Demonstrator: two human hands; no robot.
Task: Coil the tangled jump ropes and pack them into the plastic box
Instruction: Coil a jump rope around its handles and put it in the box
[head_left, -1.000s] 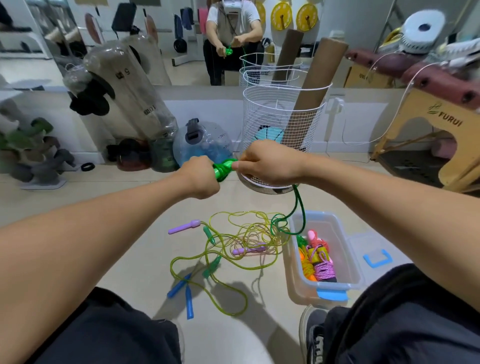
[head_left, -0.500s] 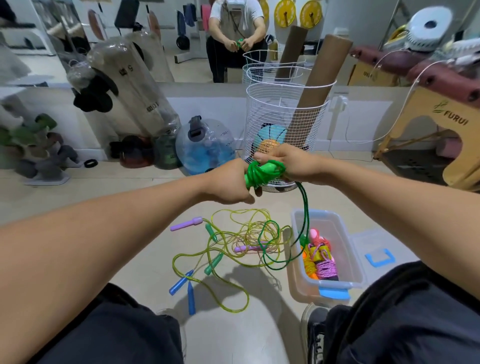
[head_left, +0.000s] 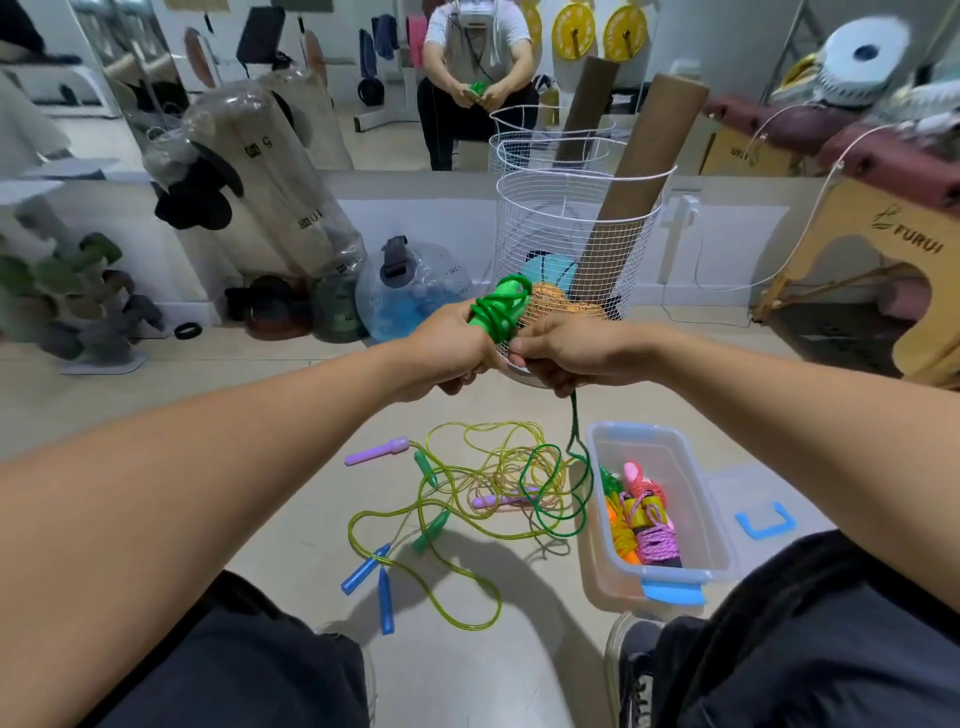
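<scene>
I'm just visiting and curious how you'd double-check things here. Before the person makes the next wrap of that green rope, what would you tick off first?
1. Left hand grips the green handles firmly: ok.
2. Right hand pinches the loose green rope to feed it: ok.
3. Wraps already on the handles sit tight: cannot tell, they look bunched.
4. The green tail is free of the yellow-green tangle on the floor: not ok, it lies across it.
5. Plastic box is open, lid off: ok.
6. Room left in the box beside the coiled ropes: ok, its far end looks bare.
</scene>
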